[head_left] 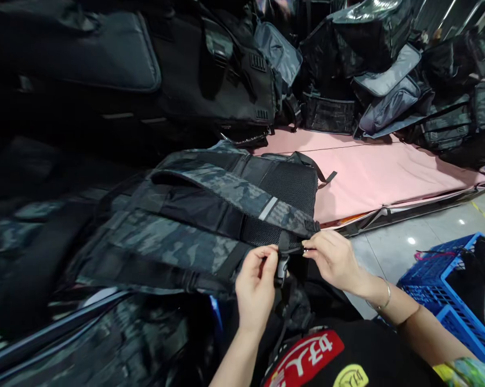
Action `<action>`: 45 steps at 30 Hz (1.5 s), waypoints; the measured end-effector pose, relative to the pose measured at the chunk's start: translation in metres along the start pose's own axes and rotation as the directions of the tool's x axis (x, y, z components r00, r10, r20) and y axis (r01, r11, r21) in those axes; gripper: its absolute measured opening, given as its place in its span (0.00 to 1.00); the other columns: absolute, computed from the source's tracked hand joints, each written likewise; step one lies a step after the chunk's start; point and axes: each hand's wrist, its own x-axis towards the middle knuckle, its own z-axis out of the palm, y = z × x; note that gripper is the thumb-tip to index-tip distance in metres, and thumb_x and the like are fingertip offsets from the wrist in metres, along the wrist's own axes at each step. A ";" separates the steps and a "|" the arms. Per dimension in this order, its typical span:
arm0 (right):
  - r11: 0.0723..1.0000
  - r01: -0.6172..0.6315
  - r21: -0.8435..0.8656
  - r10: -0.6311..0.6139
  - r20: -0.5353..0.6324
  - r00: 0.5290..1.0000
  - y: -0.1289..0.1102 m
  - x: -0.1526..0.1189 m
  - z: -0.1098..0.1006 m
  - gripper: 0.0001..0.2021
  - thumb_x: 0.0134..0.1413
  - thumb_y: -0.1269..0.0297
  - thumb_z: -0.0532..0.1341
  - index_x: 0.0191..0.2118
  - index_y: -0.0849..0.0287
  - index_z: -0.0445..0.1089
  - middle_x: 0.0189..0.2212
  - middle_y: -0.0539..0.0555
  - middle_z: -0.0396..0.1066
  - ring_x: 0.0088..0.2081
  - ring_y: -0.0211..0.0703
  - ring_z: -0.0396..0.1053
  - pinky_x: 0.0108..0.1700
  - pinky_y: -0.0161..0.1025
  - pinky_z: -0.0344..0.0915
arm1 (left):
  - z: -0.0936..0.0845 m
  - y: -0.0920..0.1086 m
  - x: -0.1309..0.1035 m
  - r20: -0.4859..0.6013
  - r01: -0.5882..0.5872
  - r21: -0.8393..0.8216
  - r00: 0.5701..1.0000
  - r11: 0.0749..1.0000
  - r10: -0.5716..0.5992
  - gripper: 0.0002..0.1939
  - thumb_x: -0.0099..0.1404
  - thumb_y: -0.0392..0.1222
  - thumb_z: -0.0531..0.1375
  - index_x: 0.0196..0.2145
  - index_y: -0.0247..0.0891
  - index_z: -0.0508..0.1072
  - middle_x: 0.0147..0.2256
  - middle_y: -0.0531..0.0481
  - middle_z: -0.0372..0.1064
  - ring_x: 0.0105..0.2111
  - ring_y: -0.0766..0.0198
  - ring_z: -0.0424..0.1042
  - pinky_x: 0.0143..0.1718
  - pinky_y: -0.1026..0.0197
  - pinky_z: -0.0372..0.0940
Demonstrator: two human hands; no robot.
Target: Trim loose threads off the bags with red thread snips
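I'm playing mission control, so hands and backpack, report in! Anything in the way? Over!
Left hand, right hand: both pinching at edge of camouflage backpack. Backpack lying strap side up. Black bags close beside it, none blocking hands.

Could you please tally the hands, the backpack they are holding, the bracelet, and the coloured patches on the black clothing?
Hands (left hand, right hand): 2
Camouflage backpack: 1
Bracelet: 1
Red patch: 1
Yellow patch: 1
Total: 6

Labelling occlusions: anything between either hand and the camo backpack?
Nothing visible. The left hand and right hand both have fingertips at the backpack's near edge; a buckle sits between the hands, blocking neither.
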 end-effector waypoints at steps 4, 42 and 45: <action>0.911 -0.277 0.305 0.267 0.075 0.961 0.008 -0.010 0.003 0.07 0.59 0.63 0.56 0.42 0.58 0.66 0.33 0.52 0.68 0.34 0.40 0.65 0.36 0.36 0.61 | -0.005 0.011 0.010 0.139 0.167 -0.179 0.980 0.969 -0.144 0.14 0.57 0.49 0.62 0.31 0.35 0.68 0.37 0.46 0.71 0.31 0.67 0.69 0.35 0.64 0.67; 0.861 -0.372 0.348 0.348 0.130 0.928 0.008 -0.049 0.015 0.12 0.57 0.61 0.57 0.46 0.56 0.62 0.40 0.53 0.66 0.41 0.43 0.64 0.43 0.39 0.62 | -0.028 -0.004 -0.035 0.267 0.218 0.079 0.936 0.973 -0.231 0.14 0.55 0.51 0.62 0.27 0.36 0.75 0.23 0.51 0.69 0.23 0.66 0.65 0.24 0.66 0.62; 0.905 -0.281 0.318 0.254 0.125 0.959 0.002 -0.048 0.005 0.11 0.60 0.63 0.55 0.48 0.56 0.62 0.39 0.54 0.67 0.39 0.42 0.66 0.40 0.40 0.63 | -0.028 -0.005 -0.033 0.225 0.258 -0.004 0.941 0.966 -0.251 0.14 0.54 0.51 0.64 0.29 0.36 0.76 0.25 0.50 0.71 0.25 0.65 0.66 0.27 0.65 0.64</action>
